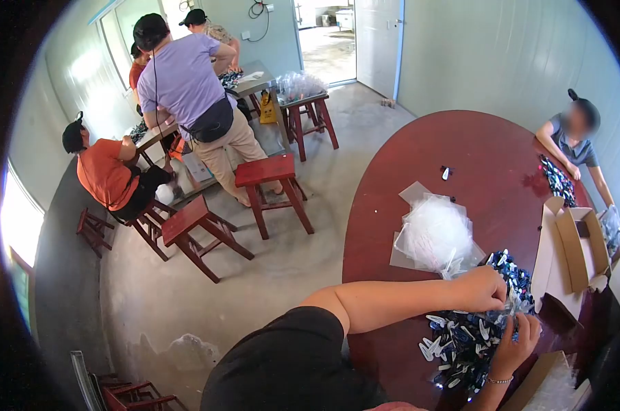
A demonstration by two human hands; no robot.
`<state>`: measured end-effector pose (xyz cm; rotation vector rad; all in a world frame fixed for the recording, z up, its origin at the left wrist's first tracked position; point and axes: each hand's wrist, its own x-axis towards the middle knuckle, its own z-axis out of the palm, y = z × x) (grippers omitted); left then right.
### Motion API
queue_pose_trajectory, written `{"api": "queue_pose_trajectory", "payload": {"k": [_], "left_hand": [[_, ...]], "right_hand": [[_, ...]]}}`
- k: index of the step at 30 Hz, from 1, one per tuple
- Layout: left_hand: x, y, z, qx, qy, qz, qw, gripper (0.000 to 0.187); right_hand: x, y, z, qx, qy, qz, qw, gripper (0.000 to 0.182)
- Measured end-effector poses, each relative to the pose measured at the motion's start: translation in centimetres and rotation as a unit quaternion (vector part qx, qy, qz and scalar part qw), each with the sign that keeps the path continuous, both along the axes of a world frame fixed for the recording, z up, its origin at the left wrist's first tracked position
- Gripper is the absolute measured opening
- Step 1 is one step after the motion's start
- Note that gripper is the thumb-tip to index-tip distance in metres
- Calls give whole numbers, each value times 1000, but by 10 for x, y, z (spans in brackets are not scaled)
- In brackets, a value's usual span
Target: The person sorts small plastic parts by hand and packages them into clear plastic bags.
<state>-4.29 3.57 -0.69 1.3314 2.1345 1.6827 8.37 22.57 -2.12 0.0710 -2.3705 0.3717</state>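
Both my hands are over a pile of snap hair clips [461, 342], dark blue, black and white, at the near edge of the red table. A crinkled clear plastic bag [510, 309] is between my hands, with something dark showing through it. My left hand [485, 286] reaches across from the left, its fingers closed at the bag's upper side. Lower down, my right hand [519, 340], with a bracelet at the wrist, pinches the bag's other side. More blue clips [509, 267] lie just beyond. Beside my left forearm is a stack of clear bags [433, 236].
Open cardboard boxes [572, 246] stand on the right of the round red table [392, 171]. Across it, a person [574, 147] sits by another clip pile [556, 179]. Several people work at tables on the left, near red stools [265, 171]. One loose clip [446, 173] lies farther back.
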Motion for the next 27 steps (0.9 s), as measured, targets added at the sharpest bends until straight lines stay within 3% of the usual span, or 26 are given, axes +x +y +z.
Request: {"api": "queue_pose_trajectory", "payload": {"k": [1, 8, 10, 14, 17, 20, 25, 27], "left_hand": [[0, 1, -1, 0, -1, 1, 1000, 13], [1, 2, -3, 15, 34, 13, 999, 15], [2, 2, -4, 9, 42, 8, 999, 15], [2, 2, -2, 11, 45, -20, 999, 15], [2, -1, 1, -11, 38, -19, 999, 16], [0, -1, -2, -32, 38, -5, 999, 16], [1, -5, 4, -85, 75, -9, 994, 17], [1, -6, 5, -91, 61, -44, 993, 17]], "right_hand": [[-1, 1, -1, -22, -43, 27, 998, 32], [4, -25, 14, -186, -79, 70, 977, 32], [4, -39, 19, -386, -71, 98, 914, 26], [3, -14, 7, -385, -140, 76, 909, 20], [5, -8, 9, -314, -142, 61, 937, 19], [4, -11, 9, -292, -73, 77, 951, 18], [7, -43, 27, -437, -115, 102, 886, 15], [8, -29, 24, -398, -143, 96, 901, 17]]}}
